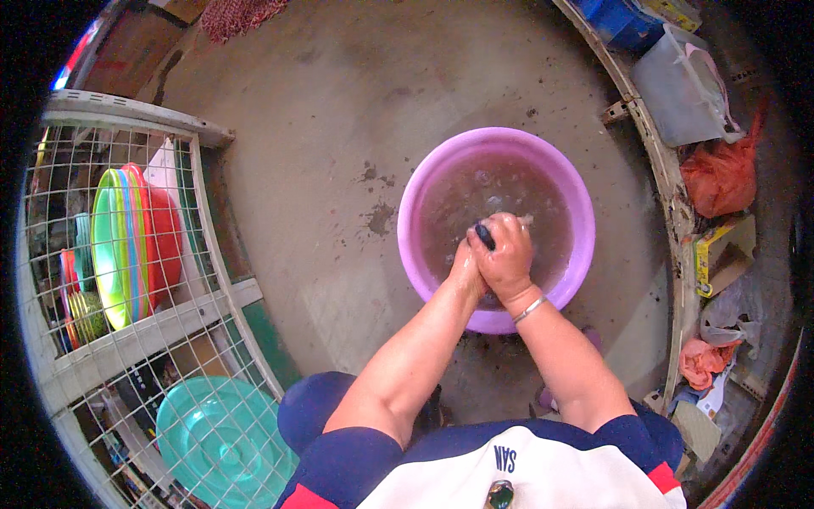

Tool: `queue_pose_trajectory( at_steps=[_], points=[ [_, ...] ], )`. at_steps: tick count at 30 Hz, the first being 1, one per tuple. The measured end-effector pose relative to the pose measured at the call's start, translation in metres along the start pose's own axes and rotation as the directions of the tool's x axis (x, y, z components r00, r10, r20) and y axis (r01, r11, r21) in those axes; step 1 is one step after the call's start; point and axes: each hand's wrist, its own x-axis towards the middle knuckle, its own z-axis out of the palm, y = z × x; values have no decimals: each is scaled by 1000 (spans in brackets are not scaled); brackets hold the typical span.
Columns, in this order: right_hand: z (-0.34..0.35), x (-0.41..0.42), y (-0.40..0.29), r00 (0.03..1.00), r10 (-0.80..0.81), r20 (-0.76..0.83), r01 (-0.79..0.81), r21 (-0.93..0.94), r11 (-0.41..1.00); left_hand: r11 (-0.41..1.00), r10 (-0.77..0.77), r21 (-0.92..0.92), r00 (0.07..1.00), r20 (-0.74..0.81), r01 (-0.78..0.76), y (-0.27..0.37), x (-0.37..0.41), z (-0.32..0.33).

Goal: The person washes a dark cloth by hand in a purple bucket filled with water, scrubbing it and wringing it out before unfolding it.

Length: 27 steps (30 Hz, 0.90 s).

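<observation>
Both my hands are pressed together above a round purple plastic basin that stands on the floor in front of me. My left hand is partly covered by my right hand, which bears a silver bangle at the wrist. A small bit of dark blue material, seemingly wet cloth, pokes out between the clasped hands; most of it is hidden. My skin glistens with water. Murky brownish water with some foam and bubbles fills the lower part of the basin.
To the left a wire-mesh rack holds stacked coloured basins and a teal plastic basin. A metal shelf edge runs along the right, with a clear plastic bin and a red plastic bag. Concrete floor surrounds the basin.
</observation>
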Motion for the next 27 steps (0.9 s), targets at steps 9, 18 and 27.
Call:
queue_pose_trajectory(
  at_steps=[9,18,27],
  points=[
    [4,48,45,774,547,321,-595,71,801,884,0,445,951,-311,145,13,-26,24],
    [-10,37,97,422,720,551,-751,658,-63,926,-308,180,940,-150,332,39,-25,4],
    [-17,-40,67,686,348,640,-654,332,679,971,-65,231,998,3,62,34,-30,14]
  ],
)
